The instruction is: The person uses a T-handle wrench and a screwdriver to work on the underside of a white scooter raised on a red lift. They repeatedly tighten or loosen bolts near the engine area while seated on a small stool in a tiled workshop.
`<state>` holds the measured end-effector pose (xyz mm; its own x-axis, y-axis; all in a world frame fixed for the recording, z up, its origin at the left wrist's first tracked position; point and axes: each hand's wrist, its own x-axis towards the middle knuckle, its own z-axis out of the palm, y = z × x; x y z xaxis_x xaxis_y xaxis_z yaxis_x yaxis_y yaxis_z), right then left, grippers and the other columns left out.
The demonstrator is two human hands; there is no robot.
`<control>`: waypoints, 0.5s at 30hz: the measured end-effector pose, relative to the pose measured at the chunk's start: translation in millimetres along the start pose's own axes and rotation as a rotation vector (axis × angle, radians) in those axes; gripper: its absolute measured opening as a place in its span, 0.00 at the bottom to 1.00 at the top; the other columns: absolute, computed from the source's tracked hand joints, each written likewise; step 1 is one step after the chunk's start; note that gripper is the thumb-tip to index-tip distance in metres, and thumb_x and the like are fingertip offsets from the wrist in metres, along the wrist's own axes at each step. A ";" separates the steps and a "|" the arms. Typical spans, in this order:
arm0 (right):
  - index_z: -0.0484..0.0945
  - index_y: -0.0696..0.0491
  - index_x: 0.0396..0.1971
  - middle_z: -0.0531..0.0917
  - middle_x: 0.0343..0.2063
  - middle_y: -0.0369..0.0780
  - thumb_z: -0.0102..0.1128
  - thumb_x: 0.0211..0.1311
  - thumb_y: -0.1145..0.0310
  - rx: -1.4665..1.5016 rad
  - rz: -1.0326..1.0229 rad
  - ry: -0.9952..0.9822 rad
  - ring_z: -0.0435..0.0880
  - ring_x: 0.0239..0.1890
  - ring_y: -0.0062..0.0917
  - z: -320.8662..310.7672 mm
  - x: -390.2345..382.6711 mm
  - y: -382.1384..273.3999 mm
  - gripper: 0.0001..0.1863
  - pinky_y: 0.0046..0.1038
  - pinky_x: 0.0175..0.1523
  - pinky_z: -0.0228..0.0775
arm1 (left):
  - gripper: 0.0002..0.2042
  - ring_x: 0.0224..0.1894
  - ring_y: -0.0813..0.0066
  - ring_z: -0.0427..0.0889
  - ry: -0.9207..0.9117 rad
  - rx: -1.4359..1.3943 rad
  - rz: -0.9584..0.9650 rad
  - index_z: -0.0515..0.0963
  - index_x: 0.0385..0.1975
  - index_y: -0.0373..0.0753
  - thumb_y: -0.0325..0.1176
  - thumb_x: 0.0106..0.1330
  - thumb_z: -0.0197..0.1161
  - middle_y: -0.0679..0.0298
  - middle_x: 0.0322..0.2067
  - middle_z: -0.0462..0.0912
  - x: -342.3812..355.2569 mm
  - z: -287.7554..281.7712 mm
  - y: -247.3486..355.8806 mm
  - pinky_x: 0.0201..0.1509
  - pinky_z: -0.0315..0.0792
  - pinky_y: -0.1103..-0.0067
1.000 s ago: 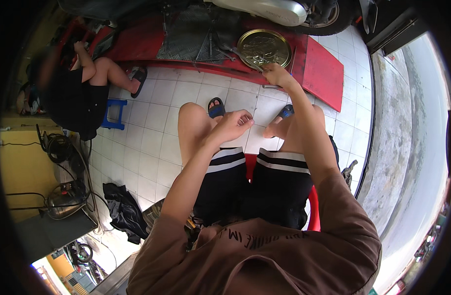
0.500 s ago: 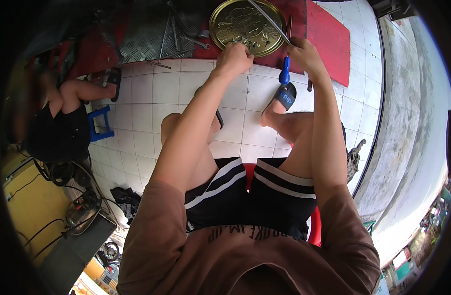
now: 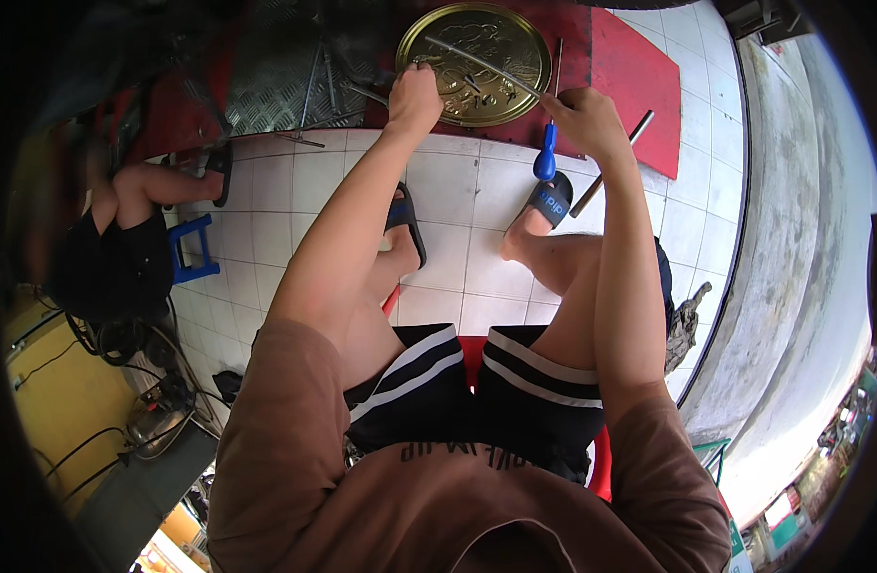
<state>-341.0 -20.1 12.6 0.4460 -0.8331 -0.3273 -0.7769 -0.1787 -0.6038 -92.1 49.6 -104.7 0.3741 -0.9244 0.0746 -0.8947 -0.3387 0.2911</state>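
Note:
A thin metal rod (image 3: 486,65) runs from the fingers of my right hand (image 3: 588,124), slanting up and left over a round gold tray (image 3: 544,72) with a raised pattern. My left hand (image 3: 417,98) is closed at the tray's left rim; what its fingers hold, if anything, is hidden. Several small dark parts (image 3: 473,84) lie on the tray. Beside my right hand, a screwdriver with a blue handle (image 3: 546,158) juts over the near edge of the red table (image 3: 639,76). A thicker metal bar (image 3: 641,128) passes beneath my right wrist, sticking out past that edge.
Left of the tray, wrenches and rods (image 3: 311,88) lie on a metal tread plate (image 3: 267,84). Another person (image 3: 109,234) sits at the far left by a blue stool (image 3: 195,246). Below is a white tiled floor (image 3: 443,286); a grey wall (image 3: 792,191) runs along the right.
My left hand has moved left, from above the small parts to the tray's rim. The rod's far tip has shifted left and down. More of the thick bar now shows beside my right wrist.

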 end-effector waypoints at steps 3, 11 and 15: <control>0.84 0.59 0.30 0.83 0.24 0.53 0.58 0.59 0.50 0.032 -0.021 0.065 0.84 0.34 0.46 4.1 9.4 14.7 0.23 0.39 0.44 0.74 | 0.04 0.38 0.50 0.82 0.031 -0.154 -0.015 0.79 0.31 0.33 0.24 0.56 0.60 0.49 0.31 0.83 2.5 -14.2 -13.5 0.44 0.76 0.64; 0.84 0.60 0.28 0.82 0.23 0.53 0.58 0.59 0.48 -0.003 -0.065 0.078 0.84 0.35 0.47 11.3 7.9 6.7 0.25 0.39 0.44 0.74 | 0.06 0.40 0.51 0.81 0.008 -0.385 -0.035 0.81 0.30 0.34 0.23 0.53 0.60 0.48 0.34 0.82 -15.4 -4.5 -28.1 0.45 0.76 0.65; 0.84 0.60 0.28 0.82 0.23 0.53 0.58 0.58 0.47 -0.042 -0.065 0.051 0.84 0.35 0.46 7.9 4.3 7.2 0.26 0.39 0.43 0.74 | 0.07 0.39 0.56 0.83 -0.115 -0.192 0.000 0.81 0.33 0.34 0.28 0.57 0.65 0.52 0.33 0.84 -31.6 -1.0 -8.9 0.43 0.76 0.67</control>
<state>-341.2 -20.9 1.0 0.4737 -0.8444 -0.2503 -0.7652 -0.2540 -0.5915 -95.8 81.9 -108.7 0.3340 -0.9420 -0.0317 -0.8277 -0.3092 0.4682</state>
